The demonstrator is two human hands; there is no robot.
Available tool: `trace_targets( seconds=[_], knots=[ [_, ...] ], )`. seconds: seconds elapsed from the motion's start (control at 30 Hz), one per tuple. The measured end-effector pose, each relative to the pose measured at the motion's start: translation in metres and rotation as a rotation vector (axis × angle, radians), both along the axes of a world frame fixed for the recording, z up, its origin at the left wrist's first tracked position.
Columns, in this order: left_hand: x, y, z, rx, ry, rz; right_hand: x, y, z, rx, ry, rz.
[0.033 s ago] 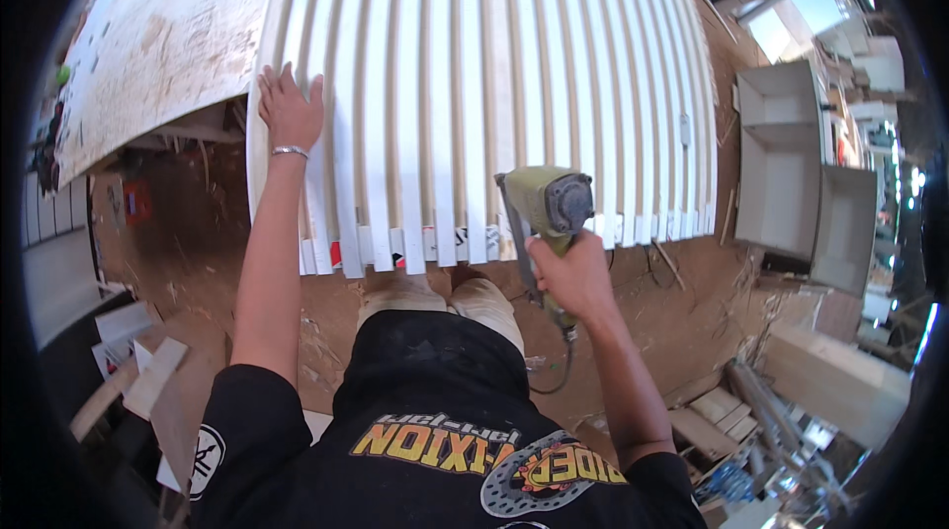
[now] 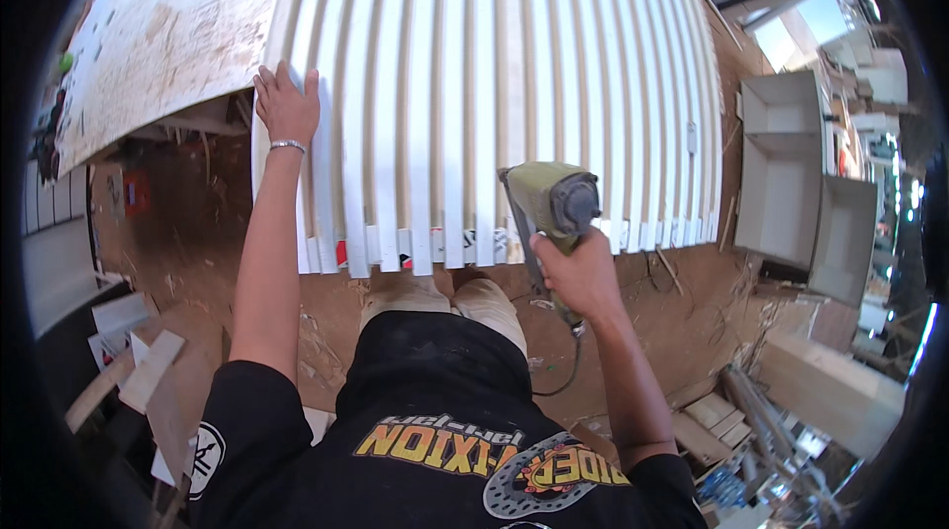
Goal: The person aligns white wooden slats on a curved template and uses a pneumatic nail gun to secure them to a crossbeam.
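A wide panel of parallel white slats [image 2: 420,193] with beige gaps between them lies in front of me. Its slat ends form an uneven near edge. My left hand [image 2: 287,112] rests flat on the panel's left side, fingers stretched out and holding nothing. My right hand [image 2: 581,277] is wrapped round the handle of an olive-green and black nail gun [image 2: 549,195], held over the panel's near edge right of the middle. A hose [image 2: 575,356] hangs from the bottom of its handle. Whether the gun's nose touches a slat is hidden.
A stained pale board [image 2: 178,49] adjoins the panel at the left. Grey open cabinet boxes [image 2: 781,183] stand at the right. Wood offcuts [image 2: 153,371] lie at the lower left, and a long pale wooden block [image 2: 830,386] sits among scraps at the lower right.
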State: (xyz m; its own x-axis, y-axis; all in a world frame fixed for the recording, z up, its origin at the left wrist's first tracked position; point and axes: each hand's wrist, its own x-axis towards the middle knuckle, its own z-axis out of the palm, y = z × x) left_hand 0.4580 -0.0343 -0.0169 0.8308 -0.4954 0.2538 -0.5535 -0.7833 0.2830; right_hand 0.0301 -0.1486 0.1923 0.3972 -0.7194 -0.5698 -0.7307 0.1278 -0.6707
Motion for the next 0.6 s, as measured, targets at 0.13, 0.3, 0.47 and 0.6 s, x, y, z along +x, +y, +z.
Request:
trace_targets(
  seconds=[0.13,0.3,0.47,0.6],
  knots=[
    [0.025,0.041,0.007,-0.054,0.137,-0.097,0.056,0.02,0.008,0.03,-0.043,0.082],
    [0.028,0.071,-0.002,-0.249,0.247,-0.088,0.153,0.062,0.011,0.106,0.045,0.197],
    [0.037,0.079,0.0,-0.567,0.636,0.031,0.23,0.084,-0.007,-0.009,0.048,0.396],
    [0.046,0.082,0.006,-0.565,0.764,0.065,0.284,0.09,-0.034,-0.094,0.134,0.431]
  ],
)
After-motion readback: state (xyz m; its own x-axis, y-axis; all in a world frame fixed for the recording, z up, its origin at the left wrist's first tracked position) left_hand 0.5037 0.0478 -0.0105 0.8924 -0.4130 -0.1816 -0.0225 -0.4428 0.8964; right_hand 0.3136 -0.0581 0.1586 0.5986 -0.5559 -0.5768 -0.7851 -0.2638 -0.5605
